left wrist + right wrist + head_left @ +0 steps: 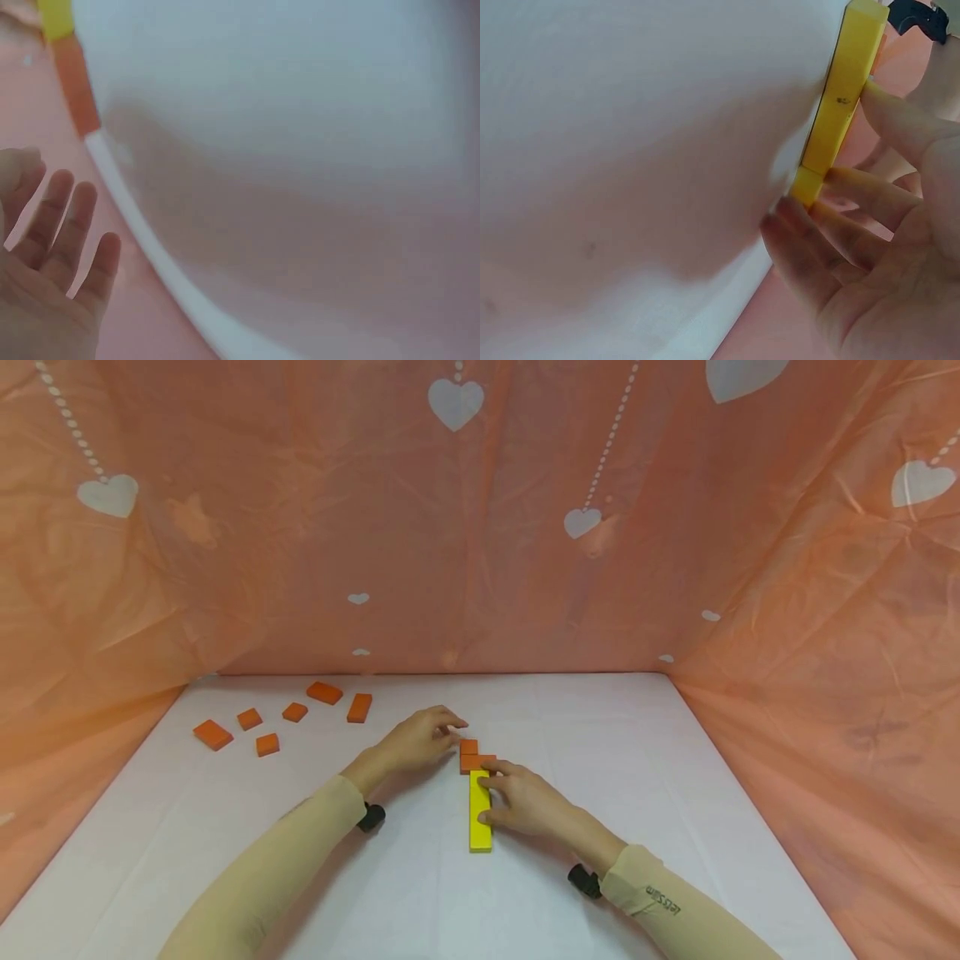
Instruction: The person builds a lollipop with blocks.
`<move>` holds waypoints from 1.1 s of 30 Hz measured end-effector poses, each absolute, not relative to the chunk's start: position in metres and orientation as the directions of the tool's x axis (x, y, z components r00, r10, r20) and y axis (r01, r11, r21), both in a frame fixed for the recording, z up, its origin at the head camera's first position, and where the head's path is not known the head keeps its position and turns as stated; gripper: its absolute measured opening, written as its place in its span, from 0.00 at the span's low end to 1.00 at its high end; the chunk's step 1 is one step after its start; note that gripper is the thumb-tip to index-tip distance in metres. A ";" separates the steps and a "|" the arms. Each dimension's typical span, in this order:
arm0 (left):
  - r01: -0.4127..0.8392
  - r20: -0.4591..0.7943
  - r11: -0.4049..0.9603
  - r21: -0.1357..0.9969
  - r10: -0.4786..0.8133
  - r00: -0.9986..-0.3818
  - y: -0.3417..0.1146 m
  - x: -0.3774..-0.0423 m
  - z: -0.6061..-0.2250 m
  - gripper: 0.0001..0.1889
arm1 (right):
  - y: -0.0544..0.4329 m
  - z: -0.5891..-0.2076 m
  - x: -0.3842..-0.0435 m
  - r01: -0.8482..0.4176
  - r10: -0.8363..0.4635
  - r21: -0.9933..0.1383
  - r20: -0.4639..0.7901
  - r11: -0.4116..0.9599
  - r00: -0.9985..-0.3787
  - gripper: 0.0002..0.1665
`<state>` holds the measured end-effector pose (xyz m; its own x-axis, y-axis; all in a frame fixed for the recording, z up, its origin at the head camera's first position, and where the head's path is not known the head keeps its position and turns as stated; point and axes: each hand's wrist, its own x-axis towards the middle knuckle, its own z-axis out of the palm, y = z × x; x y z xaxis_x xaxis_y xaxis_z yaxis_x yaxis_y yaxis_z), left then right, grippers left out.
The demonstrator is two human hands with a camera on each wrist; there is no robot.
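Observation:
A long yellow block [480, 835] lies lengthwise on the white table, with a line across it near one end in the right wrist view. My right hand [528, 802] touches its right edge with thumb and fingertips, fingers loosely extended and not wrapped round it. Beyond its far end sits an orange block [468, 765], with a small orange block [468, 747] behind that one. My left hand [417, 739] is just left of the small orange block, fingers apart and holding nothing. The left wrist view shows its fingers [69, 225] relaxed, beside an orange block's [77, 94] end.
Several loose orange blocks lie at the table's back left, among them a long one [213, 735], a small one [267, 744] and an upright-lying one [359, 708]. A pink curtain [510, 568] with hearts surrounds the white table [630, 743] at back and sides.

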<state>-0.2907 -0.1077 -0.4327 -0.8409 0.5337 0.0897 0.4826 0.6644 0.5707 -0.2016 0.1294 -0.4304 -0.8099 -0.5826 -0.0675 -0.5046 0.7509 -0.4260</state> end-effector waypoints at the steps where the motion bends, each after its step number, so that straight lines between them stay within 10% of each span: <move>1: 0.479 0.108 0.661 0.578 0.519 -0.848 -0.112 -0.290 -0.430 0.16 | 0.130 -0.430 -0.202 -0.504 -0.582 -0.426 -0.067 0.751 -0.811 0.31; 33: 0.239 0.144 0.816 0.527 0.191 -0.971 -0.335 -0.242 -0.419 0.19 | 0.130 -0.432 -0.201 -0.497 -0.574 -0.423 -0.068 0.758 -0.816 0.33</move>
<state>-0.2422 -0.3352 -0.4194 -0.9709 0.1915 0.1438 0.2389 0.8158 0.5267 -0.2012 0.1304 -0.4320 -0.8162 -0.5738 -0.0680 -0.4973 0.7575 -0.4228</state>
